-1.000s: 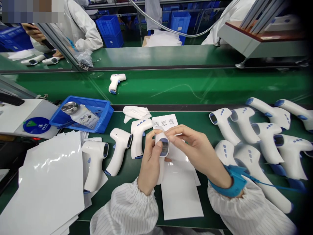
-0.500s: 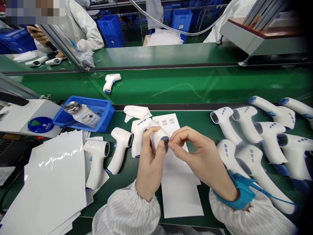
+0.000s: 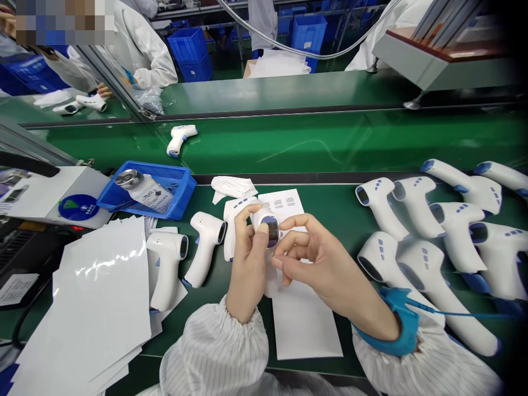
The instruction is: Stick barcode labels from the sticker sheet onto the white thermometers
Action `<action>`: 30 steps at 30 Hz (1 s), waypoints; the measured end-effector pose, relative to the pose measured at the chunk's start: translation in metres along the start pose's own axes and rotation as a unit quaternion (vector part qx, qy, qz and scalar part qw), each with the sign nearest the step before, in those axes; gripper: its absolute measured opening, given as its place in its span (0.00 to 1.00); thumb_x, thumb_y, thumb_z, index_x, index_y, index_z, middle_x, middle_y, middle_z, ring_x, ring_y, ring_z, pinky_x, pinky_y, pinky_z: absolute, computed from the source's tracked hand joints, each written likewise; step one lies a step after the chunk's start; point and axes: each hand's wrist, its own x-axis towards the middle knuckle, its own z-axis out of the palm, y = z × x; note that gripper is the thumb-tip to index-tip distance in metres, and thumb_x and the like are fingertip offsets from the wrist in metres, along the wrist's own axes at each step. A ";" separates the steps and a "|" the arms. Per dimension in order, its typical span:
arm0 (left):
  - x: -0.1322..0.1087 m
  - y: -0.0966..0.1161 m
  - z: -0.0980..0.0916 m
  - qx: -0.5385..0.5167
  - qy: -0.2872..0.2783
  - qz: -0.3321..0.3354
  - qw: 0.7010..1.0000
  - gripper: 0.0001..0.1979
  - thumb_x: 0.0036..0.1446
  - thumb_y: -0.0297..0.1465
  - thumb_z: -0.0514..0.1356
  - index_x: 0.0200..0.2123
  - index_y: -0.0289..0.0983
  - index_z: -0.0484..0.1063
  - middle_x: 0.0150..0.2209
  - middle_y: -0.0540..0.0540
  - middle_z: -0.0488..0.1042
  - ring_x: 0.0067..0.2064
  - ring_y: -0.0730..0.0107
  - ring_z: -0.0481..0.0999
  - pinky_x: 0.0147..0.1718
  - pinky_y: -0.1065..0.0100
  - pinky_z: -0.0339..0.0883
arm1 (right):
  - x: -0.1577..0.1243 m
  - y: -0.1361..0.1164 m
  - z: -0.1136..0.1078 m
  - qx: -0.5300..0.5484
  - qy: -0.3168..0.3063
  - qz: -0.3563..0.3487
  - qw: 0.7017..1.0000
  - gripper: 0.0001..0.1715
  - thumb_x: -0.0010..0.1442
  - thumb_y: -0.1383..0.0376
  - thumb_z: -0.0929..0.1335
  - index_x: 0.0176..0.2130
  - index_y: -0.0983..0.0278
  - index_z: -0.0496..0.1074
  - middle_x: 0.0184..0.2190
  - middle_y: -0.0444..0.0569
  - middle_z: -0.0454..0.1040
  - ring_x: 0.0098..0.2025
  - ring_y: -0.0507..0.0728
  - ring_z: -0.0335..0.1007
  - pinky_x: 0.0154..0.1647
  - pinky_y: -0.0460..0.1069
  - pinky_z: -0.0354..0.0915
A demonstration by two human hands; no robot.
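Note:
My left hand (image 3: 247, 264) is closed around a white infrared thermometer (image 3: 259, 218), its dark screen (image 3: 272, 231) turned up towards me. The thumb presses by the screen's left edge, and the handle hangs down, partly behind my right fingers. My right hand (image 3: 309, 253) is just right of the screen. Its index finger reaches to the screen's edge, while thumb and middle finger come together below; anything between them is too small to make out. A blue wrist strap (image 3: 396, 324) circles my right wrist. Beneath both hands lies a printed white sheet (image 3: 307, 324).
Several white thermometers (image 3: 421, 258) lie at right; others (image 3: 167, 269) lie left of my hands. A paper stack (image 3: 99, 297) covers the left front. Behind it are a blue tray (image 3: 181, 192) with a bottle (image 3: 150, 192). One thermometer (image 3: 179, 140) rests on the green belt (image 3: 289, 143). A co-worker's sleeve (image 3: 144, 44) shows beyond.
The held thermometer has tilted, so its screen now faces me more. My right index finger has lifted away from the thumb, and the hand has shifted slightly down. The belt thermometer appears slightly further left.

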 end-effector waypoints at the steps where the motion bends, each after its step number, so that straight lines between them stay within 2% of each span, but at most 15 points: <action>1: 0.001 0.000 -0.001 -0.019 -0.006 -0.014 1.000 0.12 0.65 0.37 0.52 0.51 0.47 0.64 0.46 0.50 0.70 0.40 0.71 0.71 0.43 0.67 0.69 | 0.000 0.000 -0.001 0.000 -0.001 0.005 1.000 0.18 0.52 0.68 0.70 0.41 0.59 0.61 0.25 0.37 0.74 0.19 0.49 0.69 0.22 0.47 0.68; 4: 0.003 0.002 -0.004 -0.085 -0.040 -0.065 0.993 0.15 0.64 0.40 0.53 0.53 0.50 0.62 0.48 0.49 0.70 0.40 0.69 0.74 0.40 0.65 0.73 | 0.001 0.002 -0.008 -0.055 0.069 -0.048 0.995 0.12 0.56 0.65 0.69 0.40 0.59 0.63 0.25 0.38 0.73 0.21 0.50 0.69 0.22 0.46 0.67; 7: 0.002 0.006 -0.005 -0.129 -0.075 -0.097 0.984 0.15 0.63 0.39 0.54 0.53 0.52 0.61 0.50 0.50 0.69 0.40 0.68 0.76 0.35 0.64 0.76 | 0.003 0.004 -0.019 -0.138 0.157 -0.128 0.969 0.07 0.61 0.62 0.68 0.40 0.59 0.68 0.32 0.44 0.75 0.33 0.53 0.73 0.30 0.47 0.68; 9: 0.001 0.008 -0.005 -0.141 -0.096 -0.110 0.979 0.16 0.62 0.37 0.55 0.53 0.52 0.60 0.50 0.50 0.68 0.41 0.66 0.76 0.35 0.63 0.76 | 0.006 0.003 -0.023 -0.170 0.157 -0.148 0.961 0.06 0.63 0.61 0.68 0.40 0.59 0.70 0.38 0.46 0.74 0.38 0.54 0.73 0.35 0.48 0.69; 12: -0.001 0.009 -0.004 -0.147 -0.123 -0.125 0.973 0.19 0.60 0.33 0.55 0.54 0.51 0.59 0.49 0.49 0.69 0.43 0.65 0.76 0.35 0.62 0.77 | 0.009 0.003 -0.025 -0.185 0.125 -0.165 0.961 0.06 0.64 0.61 0.67 0.41 0.59 0.71 0.43 0.46 0.72 0.40 0.53 0.72 0.37 0.48 0.69; 17: -0.004 0.003 -0.002 -0.123 -0.159 -0.111 0.973 0.27 0.55 0.26 0.57 0.56 0.53 0.59 0.48 0.49 0.69 0.47 0.65 0.71 0.38 0.65 0.75 | 0.011 0.005 -0.022 -0.244 0.156 -0.226 0.930 0.02 0.60 0.66 0.71 0.35 0.60 0.72 0.41 0.47 0.72 0.44 0.55 0.70 0.38 0.48 0.67; 20: -0.005 0.001 -0.002 -0.110 -0.167 -0.098 0.975 0.33 0.49 0.20 0.58 0.56 0.52 0.58 0.43 0.51 0.69 0.40 0.70 0.70 0.37 0.69 0.71 | 0.008 0.002 -0.021 -0.276 0.163 -0.261 0.911 0.07 0.59 0.70 0.71 0.31 0.60 0.71 0.37 0.46 0.72 0.42 0.54 0.70 0.38 0.49 0.66; 24: -0.003 0.001 -0.002 -0.111 -0.165 -0.089 0.976 0.36 0.47 0.18 0.58 0.57 0.53 0.57 0.39 0.53 0.67 0.33 0.76 0.68 0.34 0.71 0.65 | 0.004 -0.001 -0.019 -0.283 0.105 -0.288 0.909 0.08 0.60 0.70 0.71 0.31 0.59 0.69 0.35 0.45 0.74 0.40 0.54 0.72 0.40 0.50 0.67; 27: -0.002 0.000 -0.004 -0.097 -0.160 -0.076 0.979 0.37 0.47 0.17 0.57 0.57 0.54 0.56 0.38 0.54 0.66 0.33 0.75 0.67 0.34 0.71 0.64 | 0.006 0.003 -0.020 -0.301 0.164 -0.291 0.893 0.08 0.59 0.67 0.72 0.38 0.59 0.68 0.40 0.47 0.75 0.43 0.56 0.71 0.41 0.52 0.67; 30: -0.002 -0.003 -0.004 -0.082 -0.160 -0.057 0.982 0.38 0.47 0.17 0.57 0.58 0.54 0.55 0.39 0.53 0.66 0.36 0.73 0.68 0.34 0.71 0.64 | 0.012 0.008 -0.024 -0.318 0.206 -0.278 0.883 0.15 0.56 0.65 0.74 0.43 0.60 0.70 0.45 0.50 0.74 0.47 0.58 0.70 0.40 0.52 0.68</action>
